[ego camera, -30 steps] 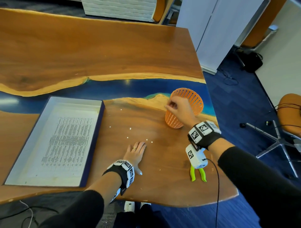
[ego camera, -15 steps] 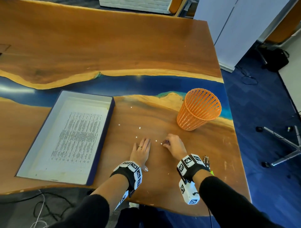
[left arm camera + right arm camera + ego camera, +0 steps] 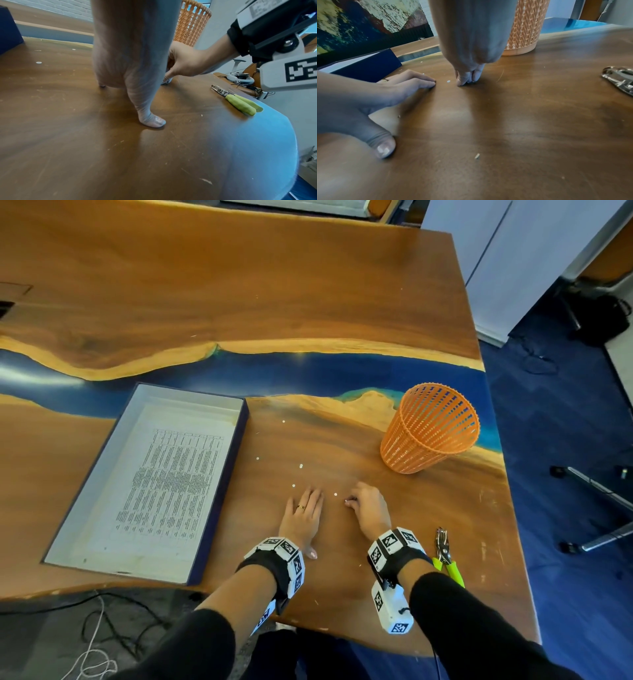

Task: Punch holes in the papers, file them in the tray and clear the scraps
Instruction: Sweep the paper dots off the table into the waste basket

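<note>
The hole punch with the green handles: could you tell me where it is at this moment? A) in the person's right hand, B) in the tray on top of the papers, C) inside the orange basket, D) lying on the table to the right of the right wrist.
D: the hole punch lies flat on the table, just right of the right wrist, and neither hand touches it.

The counter [image 3: 239, 285] was a broad wooden slab with a blue resin band [image 3: 308, 371] running left to right across its middle, edged in pale wood; beyond its far right corner stood a white cabinet [image 3: 513, 251]; a dark bag [image 3: 603, 316] sat on the blue carpet [image 3: 565, 474] beside it; a chair base [image 3: 596, 484] with castors showed at the right edge; loose cables [image 3: 96, 642] lay on the floor at the near left.
</note>
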{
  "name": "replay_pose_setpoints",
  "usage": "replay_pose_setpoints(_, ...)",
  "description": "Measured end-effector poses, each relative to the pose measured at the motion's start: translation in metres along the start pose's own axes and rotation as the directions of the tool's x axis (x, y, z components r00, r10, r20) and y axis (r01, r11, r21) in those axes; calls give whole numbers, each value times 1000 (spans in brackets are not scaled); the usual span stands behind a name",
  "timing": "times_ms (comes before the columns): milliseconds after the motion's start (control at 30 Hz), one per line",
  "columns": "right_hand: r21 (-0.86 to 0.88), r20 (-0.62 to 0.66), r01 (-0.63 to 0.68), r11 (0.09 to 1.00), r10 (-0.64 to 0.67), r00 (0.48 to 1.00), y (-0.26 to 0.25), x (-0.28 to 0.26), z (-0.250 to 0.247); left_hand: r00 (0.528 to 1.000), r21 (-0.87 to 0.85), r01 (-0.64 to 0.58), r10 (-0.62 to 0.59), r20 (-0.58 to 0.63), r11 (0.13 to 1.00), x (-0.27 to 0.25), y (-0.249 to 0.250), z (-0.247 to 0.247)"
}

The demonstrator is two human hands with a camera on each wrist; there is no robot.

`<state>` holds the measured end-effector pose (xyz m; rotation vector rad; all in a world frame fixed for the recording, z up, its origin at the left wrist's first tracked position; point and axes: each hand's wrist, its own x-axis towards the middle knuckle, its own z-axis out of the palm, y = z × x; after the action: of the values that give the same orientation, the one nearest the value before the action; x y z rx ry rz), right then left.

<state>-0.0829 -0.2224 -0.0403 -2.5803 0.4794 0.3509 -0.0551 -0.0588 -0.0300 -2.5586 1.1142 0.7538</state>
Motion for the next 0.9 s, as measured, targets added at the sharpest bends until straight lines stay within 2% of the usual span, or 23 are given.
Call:
replay_pose_setpoints(467,-6,36,31,1000,-31,999,-1,1,3,1000,16,2,-2,14,1000,0,1,-2)
replay_pose_setpoints(733,-72,66,37,997,-32,997,1,0,11,1000,24,9,-9,10,1000,-2,2,-3)
replay_pose_setpoints(900,44,-19,61,997,-61,998,-13,0,-12,999,4,19,-19,38,1000,-1,2,-5)
